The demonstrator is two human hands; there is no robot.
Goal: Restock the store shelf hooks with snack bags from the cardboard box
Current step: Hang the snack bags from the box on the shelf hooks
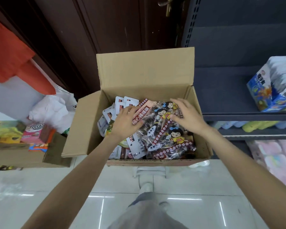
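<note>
- We keep the box [144, 76] on the floor beside the shelf [238, 116], flaps open for access.
- Both grips are spread wide, holding nothing: left hand [125, 123], right hand [187, 117].
- The top bag [157, 113] lies between them, at 3 o'clock from the left hand, touching both.

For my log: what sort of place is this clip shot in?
Most likely a small shop aisle: dark metal shelving holds a blue boxed product, and an open brown cardboard box of printed snack bags sits on the white tiled floor.
</note>
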